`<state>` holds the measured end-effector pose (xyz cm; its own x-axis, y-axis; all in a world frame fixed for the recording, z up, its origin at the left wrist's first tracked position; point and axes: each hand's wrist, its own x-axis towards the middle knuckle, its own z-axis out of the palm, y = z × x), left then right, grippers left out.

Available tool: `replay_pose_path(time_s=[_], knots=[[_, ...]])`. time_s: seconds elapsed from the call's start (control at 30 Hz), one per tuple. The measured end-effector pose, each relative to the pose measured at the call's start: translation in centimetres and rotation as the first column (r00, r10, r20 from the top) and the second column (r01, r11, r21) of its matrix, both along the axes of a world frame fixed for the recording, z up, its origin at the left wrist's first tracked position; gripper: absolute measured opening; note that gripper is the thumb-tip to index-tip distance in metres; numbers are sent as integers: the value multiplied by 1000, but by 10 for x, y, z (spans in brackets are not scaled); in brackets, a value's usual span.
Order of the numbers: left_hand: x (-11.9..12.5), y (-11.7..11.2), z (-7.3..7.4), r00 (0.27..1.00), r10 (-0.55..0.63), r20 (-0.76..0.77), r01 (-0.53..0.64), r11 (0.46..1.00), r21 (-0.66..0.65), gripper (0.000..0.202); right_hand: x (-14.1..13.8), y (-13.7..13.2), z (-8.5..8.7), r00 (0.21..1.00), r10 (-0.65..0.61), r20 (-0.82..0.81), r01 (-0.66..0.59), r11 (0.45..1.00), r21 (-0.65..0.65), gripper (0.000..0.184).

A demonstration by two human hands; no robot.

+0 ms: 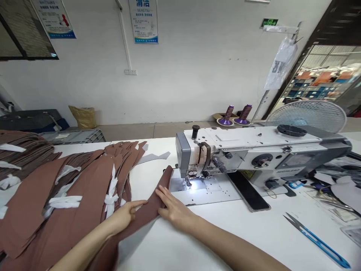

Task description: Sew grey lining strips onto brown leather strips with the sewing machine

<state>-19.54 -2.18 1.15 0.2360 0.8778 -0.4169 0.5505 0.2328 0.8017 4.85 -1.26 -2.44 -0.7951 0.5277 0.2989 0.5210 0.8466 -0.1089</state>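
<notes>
A long brown leather-like strip (152, 207) runs across the white table, its far end raised beside the sewing machine's head. My left hand (124, 217) grips the strip's left edge, index finger stretched along it and the other fingers curled. On the strip's right side, my right hand (175, 210) holds it with fingers across the top and thumb at the edge. The sewing machine (220, 150) stands just right of the strip. Its lit presser foot (188, 183) is apart from the strip. The strip's near end drops out of view behind my left forearm.
Brown cut pieces (84, 195), tied in bundles with white strips, pile up on the left. A grey cut piece (153, 157) lies behind the strip. At right are a phone (251, 192), blue thread snips (316, 239) and a fan (307, 113). Two thread cones (229, 114) stand behind.
</notes>
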Motion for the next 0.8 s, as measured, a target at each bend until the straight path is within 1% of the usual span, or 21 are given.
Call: replay_pose_path(time_s=[0.03, 0.07, 0.13, 0.17, 0.23, 0.3, 0.37, 0.43, 0.47, 0.5, 0.53, 0.57, 0.6, 0.63, 0.67, 0.7, 0.73, 0.77, 0.8], knots=[[-4, 0, -4, 999, -8, 39, 10, 999, -50, 64, 4, -5, -8, 1000, -16, 18, 15, 998, 57, 22], [-6, -1, -8, 997, -20, 69, 25, 997, -70, 61, 8, -10, -14, 999, -22, 41, 17, 994, 107, 21], [-5, -7, -15, 995, -41, 95, 46, 998, -47, 53, 15, -16, -22, 996, -22, 88, 8, 987, 164, 21], [-2, -11, -17, 995, -49, 87, 52, 998, -30, 50, 17, -17, -21, 994, -23, 104, 6, 986, 166, 20], [6, -21, -17, 996, -80, 46, 81, 997, -9, 47, 18, -17, -16, 992, -39, 124, 20, 989, 146, 18], [17, -36, -13, 990, -142, 0, 142, 989, 29, 48, 15, -15, -9, 988, -64, 141, 50, 994, 101, 17], [28, -53, -10, 972, -227, -58, 231, 968, 96, 51, 11, -12, -11, 984, -82, 156, 72, 995, 67, 24], [35, -66, -6, 930, -338, -141, 358, 921, 153, 54, 9, -4, -25, 988, -89, 125, 76, 991, 107, 41], [36, -71, -4, 892, -410, -188, 439, 886, 148, 56, 8, 1, -37, 991, -79, 106, 63, 987, 149, 52], [34, -73, -1, 854, -465, -233, 501, 855, 131, 55, 7, 7, -49, 994, -60, 89, 41, 978, 202, 58], [28, -73, 5, 830, -486, -274, 530, 840, 116, 52, 7, 12, -61, 997, -45, 66, 26, 964, 266, 59], [20, -71, 13, 833, -455, -315, 511, 850, 125, 48, 6, 16, -70, 999, -32, 39, 17, 942, 335, 58], [8, -66, 24, 858, -362, -365, 444, 880, 171, 43, 6, 19, -77, 1000, -19, 16, 11, 920, 391, 55], [-8, -59, 38, 879, -196, -435, 329, 909, 257, 39, 7, 20, -81, 1000, -9, -10, 13, 900, 436, 52], [-26, -49, 52, 874, 17, -486, 189, 909, 371, 38, 7, 19, -82, 999, 0, -36, 17, 883, 469, 48], [-47, -37, 66, 795, 255, -551, 72, 862, 502, 36, 8, 17, -79, 998, 7, -58, 22, 873, 487, 45], [-69, -25, 78, 624, 467, -626, 4, 800, 600, 36, 8, 14, -76, 997, 12, -79, 29, 866, 499, 42], [-91, -12, 89, 509, 576, -640, -59, 765, 641, 39, 9, 11, -71, 995, 11, -100, 41, 863, 504, 41], [-112, 0, 96, 426, 632, -648, -102, 745, 659, 42, 9, 9, -66, 993, 8, -121, 55, 859, 508, 39]])
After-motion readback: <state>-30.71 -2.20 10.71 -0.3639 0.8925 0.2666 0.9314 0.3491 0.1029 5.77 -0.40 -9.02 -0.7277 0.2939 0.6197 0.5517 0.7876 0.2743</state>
